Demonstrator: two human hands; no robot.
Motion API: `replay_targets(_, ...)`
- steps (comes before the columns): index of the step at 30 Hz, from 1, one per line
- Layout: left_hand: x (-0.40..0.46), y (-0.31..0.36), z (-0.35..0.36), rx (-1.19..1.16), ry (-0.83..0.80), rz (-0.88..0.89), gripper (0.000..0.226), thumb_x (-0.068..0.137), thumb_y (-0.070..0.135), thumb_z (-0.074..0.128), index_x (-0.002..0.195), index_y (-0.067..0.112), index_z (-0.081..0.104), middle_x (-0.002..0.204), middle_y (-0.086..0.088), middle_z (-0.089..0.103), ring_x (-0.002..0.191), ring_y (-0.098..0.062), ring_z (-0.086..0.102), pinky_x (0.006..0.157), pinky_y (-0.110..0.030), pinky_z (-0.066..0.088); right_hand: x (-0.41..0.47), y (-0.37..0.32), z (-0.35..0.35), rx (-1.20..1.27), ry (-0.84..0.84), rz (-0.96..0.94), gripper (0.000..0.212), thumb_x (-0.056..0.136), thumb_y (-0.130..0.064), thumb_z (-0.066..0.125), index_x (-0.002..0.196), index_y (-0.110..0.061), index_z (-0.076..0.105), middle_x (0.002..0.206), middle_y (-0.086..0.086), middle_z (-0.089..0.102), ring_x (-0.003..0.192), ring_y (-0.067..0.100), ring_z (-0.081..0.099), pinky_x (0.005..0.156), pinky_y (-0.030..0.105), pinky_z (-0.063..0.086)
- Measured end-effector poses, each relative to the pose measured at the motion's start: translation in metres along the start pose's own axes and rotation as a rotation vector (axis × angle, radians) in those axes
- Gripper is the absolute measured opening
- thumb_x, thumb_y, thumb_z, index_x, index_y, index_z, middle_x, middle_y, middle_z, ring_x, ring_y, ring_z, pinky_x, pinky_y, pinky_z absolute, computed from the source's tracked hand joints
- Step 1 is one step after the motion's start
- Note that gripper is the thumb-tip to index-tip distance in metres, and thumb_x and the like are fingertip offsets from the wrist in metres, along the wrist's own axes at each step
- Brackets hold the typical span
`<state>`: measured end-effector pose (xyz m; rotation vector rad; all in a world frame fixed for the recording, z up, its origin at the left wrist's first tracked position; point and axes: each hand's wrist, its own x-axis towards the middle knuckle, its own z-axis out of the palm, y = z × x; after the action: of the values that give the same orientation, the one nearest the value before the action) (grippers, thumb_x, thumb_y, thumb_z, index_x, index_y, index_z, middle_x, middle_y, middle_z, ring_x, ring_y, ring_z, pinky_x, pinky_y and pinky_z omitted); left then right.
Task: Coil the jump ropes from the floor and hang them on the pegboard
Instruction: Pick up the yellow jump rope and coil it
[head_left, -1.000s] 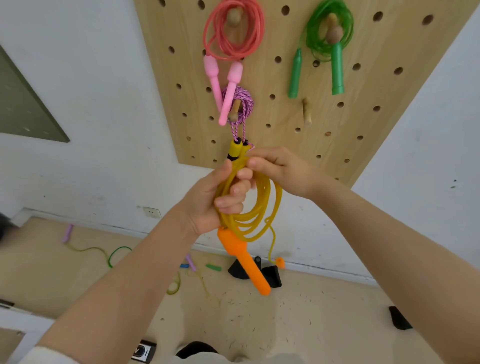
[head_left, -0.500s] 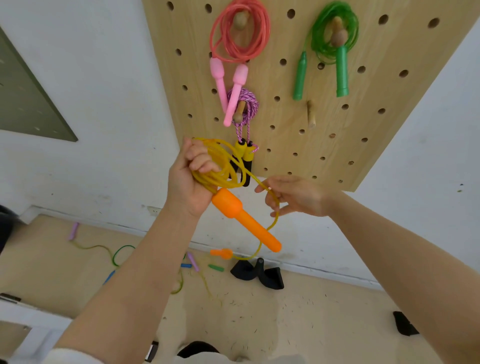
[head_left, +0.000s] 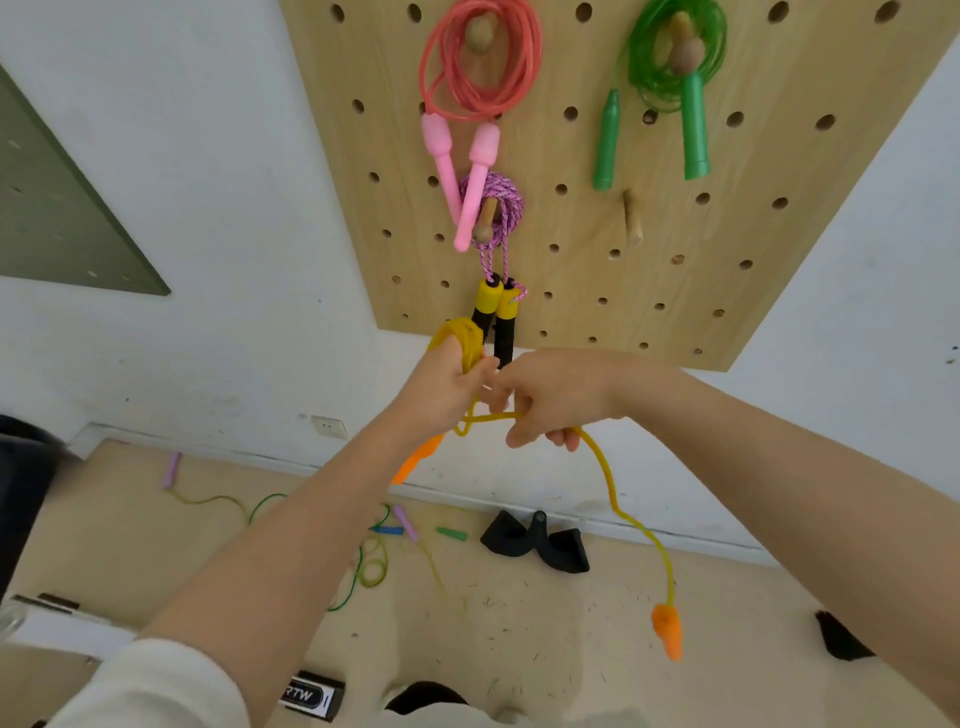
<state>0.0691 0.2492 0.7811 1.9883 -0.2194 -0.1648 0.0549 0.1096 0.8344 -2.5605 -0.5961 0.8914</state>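
A: What is the person holding, and what is it made of?

B: The left hand (head_left: 441, 387) is gripping a bundle of yellow rope (head_left: 462, 338), a thin, glossy, plastic-looking cord, with the loops bulging out over the knuckles at twelve o'clock. The right hand (head_left: 550, 400), just at three o'clock of the left, is pinching a strand of the same rope between curled fingers. From there the cord is trailing down toward five o'clock, kinked and wavy, ending in a blurred orange handle (head_left: 667, 631). A second orange handle (head_left: 415, 460) is poking out below the left wrist.

A: And the pegboard?

B: The pegboard (head_left: 753, 234) is pale wood with round holes and is sitting at twelve o'clock of the hands. A coral rope (head_left: 480, 62) with matte pink handles, a translucent green rope (head_left: 675, 57) with green handles and a braided purple rope (head_left: 496, 200) with yellow-and-black handles are hanging on rounded wooden pegs. One bare peg (head_left: 632, 218) is sticking out at three o'clock of the purple rope.

A: Anything hard to make out?

B: The left fingers are hiding behind the loops, and the board's top is running out of frame. More thin ropes (head_left: 363, 561) are lying tangled on the scuffed beige floor (head_left: 519, 623), too blurred to separate. Black foam wedges (head_left: 535, 540) are resting by the wall.

A: Any writing?

B: A black label (head_left: 311, 693) at six o'clock is showing "RTW", possibly cut off.
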Motion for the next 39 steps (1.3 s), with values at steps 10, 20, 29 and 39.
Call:
replay_targets(10, -0.016, -0.006, -0.01, -0.455, -0.256, -0.138, 0.023, 0.094, 0.018, 0.046, 0.074, 0.009, 0.047, 0.045, -0.006, 0.054, 0.035, -0.018, 0.049, 0.048, -0.027, 0.043, -0.011, 0.036, -0.021, 0.277, 0.295, -0.126, 0.008, 0.085, -0.02, 0.066, 0.087, -0.015, 0.072, 0.073, -0.002, 0.062, 0.059, 0.002, 0.049, 0.055, 0.02, 0.042)
replay_targets(20, -0.017, 0.016, -0.008, -0.907, -0.287, -0.168, 0.033, 0.078, 0.042, 0.041, 0.06, 0.017, 0.05, 0.029, 0.009, 0.029, 0.022, -0.003, 0.024, 0.038, -0.014, 0.035, 0.014, 0.039, 0.004, 0.894, 0.275, -0.166, 0.055, 0.082, -0.056, 0.044, 0.109, -0.011, 0.058, 0.097, 0.0, 0.06, 0.076, 0.009, 0.047, 0.063, 0.022, 0.035)
replay_targets(29, -0.014, 0.008, 0.0, -1.156, -0.176, -0.059, 0.029, 0.045, 0.032, 0.086, 0.062, 0.013, 0.073, 0.065, -0.002, 0.072, 0.059, -0.01, 0.068, 0.06, -0.025, 0.056, 0.02, 0.029, 0.01, 0.814, 0.395, -0.14, 0.017, 0.089, -0.013, 0.052, 0.092, 0.001, 0.06, 0.078, 0.007, 0.051, 0.074, 0.015, 0.048, 0.071, 0.029, 0.041)
replay_targets(39, -0.019, 0.022, 0.001, -1.134, -0.167, -0.102, 0.033, 0.077, 0.031, 0.05, 0.049, 0.019, 0.064, 0.045, 0.008, 0.051, 0.048, -0.006, 0.057, 0.063, -0.022, 0.056, 0.017, 0.024, 0.003, 0.873, 0.48, -0.147, 0.031, 0.095, -0.036, 0.047, 0.073, -0.015, 0.055, 0.065, -0.002, 0.052, 0.062, 0.01, 0.046, 0.067, 0.027, 0.041)
